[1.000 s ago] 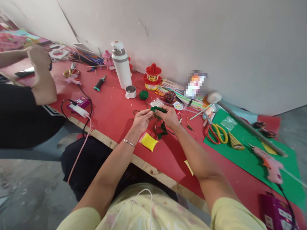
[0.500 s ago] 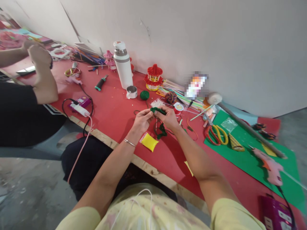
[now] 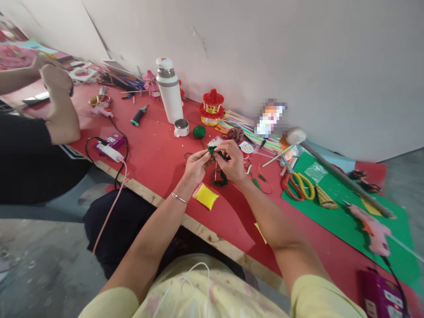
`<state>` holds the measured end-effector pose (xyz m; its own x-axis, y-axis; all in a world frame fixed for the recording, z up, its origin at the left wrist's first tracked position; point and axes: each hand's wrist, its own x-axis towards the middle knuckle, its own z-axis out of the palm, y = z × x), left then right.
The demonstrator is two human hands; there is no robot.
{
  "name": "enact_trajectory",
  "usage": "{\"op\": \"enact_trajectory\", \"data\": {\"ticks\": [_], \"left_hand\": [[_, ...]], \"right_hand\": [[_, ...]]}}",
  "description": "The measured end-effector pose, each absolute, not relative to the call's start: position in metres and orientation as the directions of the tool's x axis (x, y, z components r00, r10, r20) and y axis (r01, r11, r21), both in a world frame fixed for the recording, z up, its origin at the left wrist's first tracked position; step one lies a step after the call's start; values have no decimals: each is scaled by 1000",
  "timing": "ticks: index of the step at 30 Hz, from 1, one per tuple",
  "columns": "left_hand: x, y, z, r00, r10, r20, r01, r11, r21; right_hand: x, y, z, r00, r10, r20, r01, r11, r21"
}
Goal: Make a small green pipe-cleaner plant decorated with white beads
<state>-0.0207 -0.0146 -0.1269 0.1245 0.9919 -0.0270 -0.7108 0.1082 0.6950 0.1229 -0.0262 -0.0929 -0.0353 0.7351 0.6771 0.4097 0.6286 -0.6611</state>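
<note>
Between my two hands is a small piece of dark green yarn work (image 3: 212, 149), pinched by the fingertips. My left hand (image 3: 196, 165) grips its left end, thumb and fingers pressed together. My right hand (image 3: 232, 161) closes on the same piece from the right. A thin metal hook or needle (image 3: 216, 167) points down below the work; its upper end is hidden. Under it a dark green yarn strip (image 3: 220, 179) hangs or lies in a loop, which I cannot tell. A ball of green yarn (image 3: 199, 131) sits just beyond, and a yellow packet (image 3: 206, 196) lies nearer me.
A white flask (image 3: 170, 95) and its cup (image 3: 181, 127) stand behind. A red paper-like pavilion (image 3: 212, 107) is near the wall. On the right, scissors (image 3: 300, 185), a mallet (image 3: 344, 172) and a glue gun (image 3: 371, 227) rest on green sheet. A co-worker's arm (image 3: 61, 101) is at left.
My right fingers have lifted and curled over the green piece, which looks more bunched up. The green strip below has shifted slightly left. My left hand stays nearly where it was.
</note>
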Motion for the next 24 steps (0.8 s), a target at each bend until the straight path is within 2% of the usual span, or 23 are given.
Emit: {"op": "enact_trajectory", "data": {"ticks": [3, 8, 15, 24], "left_hand": [[-21, -15, -125, 120, 992, -24, -713, 103, 693], [-21, -16, -120, 88, 996, 3, -694, 59, 717], [-19, -17, -122, 29, 999, -42, -680, 50, 731], [-22, -16, -122, 55, 997, -47, -685, 72, 725]], "right_hand": [[125, -24, -94, -65, 712, 699, 418, 656, -629], [128, -23, -95, -94, 745, 661, 465, 620, -632], [130, -22, -101, -206, 715, 668, 549, 650, -526], [131, -20, -104, -206, 700, 684, 522, 669, -528]]}}
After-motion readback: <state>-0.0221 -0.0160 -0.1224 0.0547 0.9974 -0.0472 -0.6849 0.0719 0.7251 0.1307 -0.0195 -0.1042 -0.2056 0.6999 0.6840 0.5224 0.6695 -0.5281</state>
